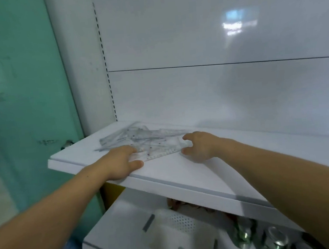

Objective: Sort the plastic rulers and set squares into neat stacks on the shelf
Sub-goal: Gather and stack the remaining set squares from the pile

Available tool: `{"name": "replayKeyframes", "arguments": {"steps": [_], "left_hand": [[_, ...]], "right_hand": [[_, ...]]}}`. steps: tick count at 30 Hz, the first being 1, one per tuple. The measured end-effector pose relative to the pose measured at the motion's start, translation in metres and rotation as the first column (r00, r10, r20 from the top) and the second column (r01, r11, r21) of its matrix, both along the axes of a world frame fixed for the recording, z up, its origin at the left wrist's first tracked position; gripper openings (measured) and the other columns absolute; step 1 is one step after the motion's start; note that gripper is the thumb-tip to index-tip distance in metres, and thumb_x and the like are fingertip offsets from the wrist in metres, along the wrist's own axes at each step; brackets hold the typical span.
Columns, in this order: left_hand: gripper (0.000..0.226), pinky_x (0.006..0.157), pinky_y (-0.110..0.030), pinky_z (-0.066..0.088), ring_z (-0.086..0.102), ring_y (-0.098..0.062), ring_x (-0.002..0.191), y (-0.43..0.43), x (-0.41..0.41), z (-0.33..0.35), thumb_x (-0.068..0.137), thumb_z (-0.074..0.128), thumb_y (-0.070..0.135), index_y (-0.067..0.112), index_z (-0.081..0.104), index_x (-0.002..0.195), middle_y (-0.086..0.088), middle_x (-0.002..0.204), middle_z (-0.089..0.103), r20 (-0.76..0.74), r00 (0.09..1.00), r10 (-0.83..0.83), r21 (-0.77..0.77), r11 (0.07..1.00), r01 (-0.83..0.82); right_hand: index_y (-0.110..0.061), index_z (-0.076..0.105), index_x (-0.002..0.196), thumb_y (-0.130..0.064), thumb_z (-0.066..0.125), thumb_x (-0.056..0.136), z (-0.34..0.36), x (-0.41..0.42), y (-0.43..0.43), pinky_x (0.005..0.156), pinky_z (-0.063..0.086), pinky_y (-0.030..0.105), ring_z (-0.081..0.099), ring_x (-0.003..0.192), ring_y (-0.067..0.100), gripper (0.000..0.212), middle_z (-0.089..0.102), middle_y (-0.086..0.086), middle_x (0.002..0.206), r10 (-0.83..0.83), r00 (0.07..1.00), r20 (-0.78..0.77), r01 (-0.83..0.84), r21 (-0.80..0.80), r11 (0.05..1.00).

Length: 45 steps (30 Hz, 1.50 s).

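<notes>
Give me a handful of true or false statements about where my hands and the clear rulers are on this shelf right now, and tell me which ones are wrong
1. The clear rulers and set squares lie in a loose, overlapping pile. True.
2. The pile sits on the lower shelf. False: it is on the upper shelf, near its left end.
3. The left hand is at the left end of the nearest ruler. True.
4. The right hand is holding a ruler in the air. False: it is down at the ruler's right end, on the shelf.
5. Neat stacks are already formed. False: the pieces are still jumbled.
</notes>
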<state>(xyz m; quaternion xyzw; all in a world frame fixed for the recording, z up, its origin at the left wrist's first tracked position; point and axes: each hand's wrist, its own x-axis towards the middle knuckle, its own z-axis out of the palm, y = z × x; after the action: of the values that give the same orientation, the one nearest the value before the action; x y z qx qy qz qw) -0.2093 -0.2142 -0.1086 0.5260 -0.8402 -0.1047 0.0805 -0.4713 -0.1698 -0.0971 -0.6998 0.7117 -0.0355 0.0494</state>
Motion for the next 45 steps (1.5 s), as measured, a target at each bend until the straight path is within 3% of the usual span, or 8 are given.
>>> {"name": "replayKeyframes", "arguments": {"steps": [7, 11, 16, 25, 29, 32, 38, 45], "left_hand": [[0.082, 0.115, -0.042, 0.022, 0.020, -0.023, 0.143, -0.065, 0.038, -0.011, 0.081, 0.044, 0.072, 0.027, 0.027, 0.147, -0.002, 0.157, 0.019, -0.024, 0.988, 0.151, -0.078, 0.985, -0.152], [0.092, 0.116, -0.045, 0.019, 0.016, -0.024, 0.144, -0.099, 0.041, -0.011, 0.076, 0.046, 0.077, 0.029, 0.018, 0.149, -0.003, 0.159, 0.012, 0.018, 0.978, 0.206, 0.005, 0.979, -0.206], [0.062, 0.105, -0.043, 0.036, 0.042, -0.022, 0.126, -0.130, 0.036, 0.001, 0.078, 0.057, 0.065, 0.033, 0.050, 0.130, 0.002, 0.140, 0.044, -0.032, 0.992, 0.124, -0.053, 0.991, -0.126], [0.011, 0.092, -0.030, 0.039, 0.048, -0.011, 0.102, -0.143, 0.031, -0.017, 0.085, 0.062, 0.038, 0.030, 0.064, 0.093, 0.009, 0.103, 0.058, -0.254, 0.959, -0.124, -0.264, 0.963, 0.054], [0.008, 0.078, -0.023, 0.032, 0.049, -0.012, 0.096, -0.142, 0.032, -0.017, 0.086, 0.064, 0.032, 0.025, 0.063, 0.086, 0.008, 0.095, 0.059, -0.291, 0.943, -0.160, -0.273, 0.959, 0.078], [0.025, 0.074, -0.026, 0.036, 0.052, -0.013, 0.091, -0.139, 0.035, -0.012, 0.085, 0.063, 0.044, 0.020, 0.060, 0.080, 0.005, 0.092, 0.058, -0.283, 0.943, -0.177, -0.232, 0.966, 0.112], [0.037, 0.093, -0.037, 0.041, 0.043, -0.027, 0.114, -0.139, 0.041, -0.002, 0.091, 0.048, 0.047, 0.031, 0.057, 0.123, -0.005, 0.121, 0.050, -0.024, 0.973, -0.230, -0.207, 0.953, 0.220], [0.030, 0.083, -0.027, 0.039, 0.050, -0.023, 0.109, -0.132, 0.068, 0.006, 0.093, 0.043, 0.014, 0.027, 0.054, 0.118, -0.005, 0.124, 0.057, -0.002, 0.975, -0.222, -0.138, 0.966, 0.220]], "right_hand": [[-0.015, 0.019, 0.150, -0.055, 0.039, 0.094, 0.000, 0.037, -0.079, 0.113, 0.022, 0.034, 0.024, 0.142, 0.026, 0.072, 0.020, 0.008, 0.157, 0.039, 0.998, 0.040, -0.038, -0.007, 0.999], [-0.011, 0.026, 0.147, -0.055, 0.043, 0.092, -0.001, 0.042, -0.124, 0.109, 0.031, 0.036, 0.034, 0.136, 0.030, 0.073, 0.031, 0.011, 0.152, 0.019, 0.999, 0.026, -0.020, 0.035, 0.999], [-0.016, 0.050, 0.132, -0.042, 0.052, 0.092, 0.000, 0.046, -0.168, 0.086, 0.041, 0.029, 0.052, 0.102, 0.022, 0.048, 0.057, 0.008, 0.125, 0.116, 0.990, 0.078, -0.113, -0.051, 0.992], [-0.020, 0.041, 0.141, -0.048, 0.044, 0.095, -0.010, 0.049, -0.176, 0.098, 0.036, 0.034, 0.047, 0.120, 0.026, 0.054, 0.049, 0.009, 0.129, 0.103, 0.990, 0.100, -0.084, -0.180, 0.980], [-0.029, 0.036, 0.142, -0.049, 0.041, 0.096, -0.003, 0.053, -0.160, 0.094, 0.038, 0.033, 0.050, 0.112, 0.022, 0.051, 0.049, 0.004, 0.122, -0.031, 0.985, 0.168, 0.073, -0.247, 0.966], [-0.029, 0.033, 0.144, -0.050, 0.040, 0.096, 0.001, 0.060, -0.141, 0.098, 0.038, 0.034, 0.049, 0.117, 0.023, 0.053, 0.048, 0.005, 0.128, -0.120, 0.976, 0.183, 0.166, -0.258, 0.952], [-0.022, 0.032, 0.143, -0.041, 0.049, 0.094, -0.010, 0.082, -0.101, 0.093, 0.040, 0.033, 0.050, 0.117, 0.025, 0.055, 0.055, 0.007, 0.128, -0.286, 0.942, 0.173, 0.319, -0.208, 0.925], [-0.019, 0.041, 0.140, -0.036, 0.048, 0.094, -0.013, 0.096, -0.075, 0.099, 0.038, 0.032, 0.048, 0.121, 0.026, 0.049, 0.051, 0.008, 0.134, -0.372, 0.920, 0.126, 0.389, -0.161, 0.907]]}}
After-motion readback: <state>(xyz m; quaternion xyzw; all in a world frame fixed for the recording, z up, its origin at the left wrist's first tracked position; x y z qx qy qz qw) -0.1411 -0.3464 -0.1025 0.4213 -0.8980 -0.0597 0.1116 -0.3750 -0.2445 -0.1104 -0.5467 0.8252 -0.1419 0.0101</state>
